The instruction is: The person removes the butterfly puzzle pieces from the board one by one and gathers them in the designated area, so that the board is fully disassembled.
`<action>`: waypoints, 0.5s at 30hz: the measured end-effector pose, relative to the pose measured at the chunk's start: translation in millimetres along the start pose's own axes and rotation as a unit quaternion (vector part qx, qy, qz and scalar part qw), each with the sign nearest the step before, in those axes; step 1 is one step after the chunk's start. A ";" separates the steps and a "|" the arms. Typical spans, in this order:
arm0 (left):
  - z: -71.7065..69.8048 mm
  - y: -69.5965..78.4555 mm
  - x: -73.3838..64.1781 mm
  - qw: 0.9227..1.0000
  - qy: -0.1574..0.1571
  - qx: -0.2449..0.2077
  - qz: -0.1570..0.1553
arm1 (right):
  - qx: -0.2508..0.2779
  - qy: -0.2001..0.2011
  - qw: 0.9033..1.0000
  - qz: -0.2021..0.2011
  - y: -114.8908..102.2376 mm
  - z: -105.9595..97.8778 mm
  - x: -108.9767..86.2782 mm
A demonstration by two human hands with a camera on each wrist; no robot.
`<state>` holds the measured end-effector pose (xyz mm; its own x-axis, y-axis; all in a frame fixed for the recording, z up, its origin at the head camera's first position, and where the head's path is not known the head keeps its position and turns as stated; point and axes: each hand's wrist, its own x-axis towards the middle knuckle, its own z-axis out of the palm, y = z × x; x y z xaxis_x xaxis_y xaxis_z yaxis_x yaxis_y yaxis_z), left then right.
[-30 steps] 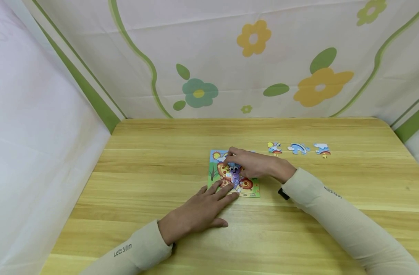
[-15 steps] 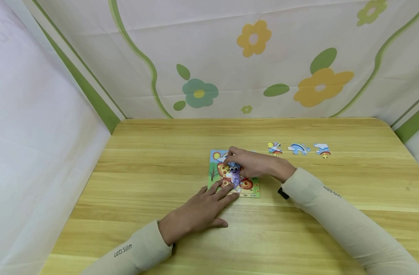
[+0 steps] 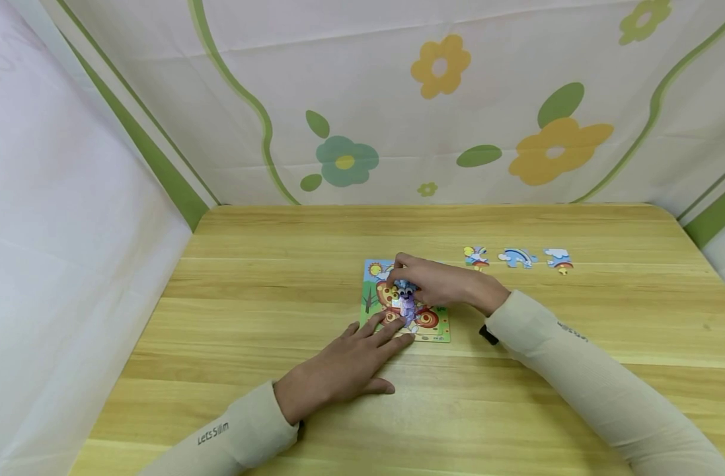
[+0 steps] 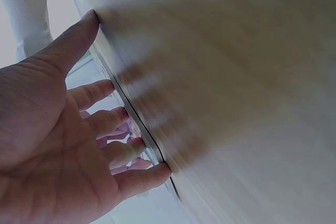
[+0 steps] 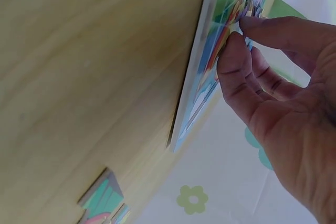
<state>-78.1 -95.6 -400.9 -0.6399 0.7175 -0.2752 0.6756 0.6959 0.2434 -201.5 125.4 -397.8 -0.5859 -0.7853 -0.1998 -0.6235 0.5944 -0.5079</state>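
Fingers apart, your left hand [image 3: 351,362] touches the puzzle [image 3: 406,309]; your right hand [image 3: 439,283], grip unclear, could skew it by pressing unevenly.

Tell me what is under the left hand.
Under the left hand are the wooden table, below palm and thumb, and the near edge of the butterfly puzzle, below several fingertips. Whatever picture those fingertips cover cannot be seen.

Snug beige sleeves [image 3: 588,380], dark lettering [image 3: 213,434] near both cuffs [image 3: 271,415], small black pieces [image 3: 489,335] beside them.
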 end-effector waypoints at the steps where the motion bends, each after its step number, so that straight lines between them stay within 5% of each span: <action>1: -0.1 0.0 0.1 1.000 0.000 0.000 0.000 | -0.002 0.001 1.000 0.000 0.1 0.3 0.0; 15: -0.4 0.0 0.3 1.000 -0.006 -0.004 -0.003 | -0.020 0.011 1.000 0.011 -2.1 2.3 -1.3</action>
<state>-78.5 -95.4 -400.6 -0.6396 0.7125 -0.2885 0.6684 0.7009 0.2490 -198.1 124.8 -398.4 -0.6107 -0.7680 -0.1929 -0.6296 0.6187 -0.4699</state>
